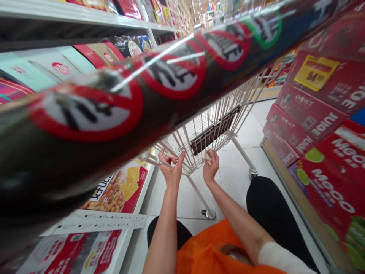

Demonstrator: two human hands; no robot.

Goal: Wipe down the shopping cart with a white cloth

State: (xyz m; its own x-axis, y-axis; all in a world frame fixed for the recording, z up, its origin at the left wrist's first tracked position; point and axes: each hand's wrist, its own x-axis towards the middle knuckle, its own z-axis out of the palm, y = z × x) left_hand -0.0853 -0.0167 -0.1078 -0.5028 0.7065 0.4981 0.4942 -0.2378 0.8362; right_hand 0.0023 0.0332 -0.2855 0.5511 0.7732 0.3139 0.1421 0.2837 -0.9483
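Note:
I am low down beside a white wire shopping cart (205, 129). Its dark handle bar (148, 95), printed with red prohibition signs, crosses the view right in front of the camera. My left hand (171, 168) reaches up to the basket's lower edge, its fingers curled round a wire. Beside it, my right hand (211, 164) is closed against the basket's bottom rim, with something small and pale (207, 155) in its fingers that I cannot name. My knees in black trousers (268, 205) and an orange garment (211, 247) show below.
Shelves (94, 221) on the left hold cracker boxes (119, 190) and red packs. On the right stand stacked red cartons (310, 114) with a yellow price tag (316, 72). The cart's caster wheels (209, 214) rest on the white tiled aisle floor (236, 171).

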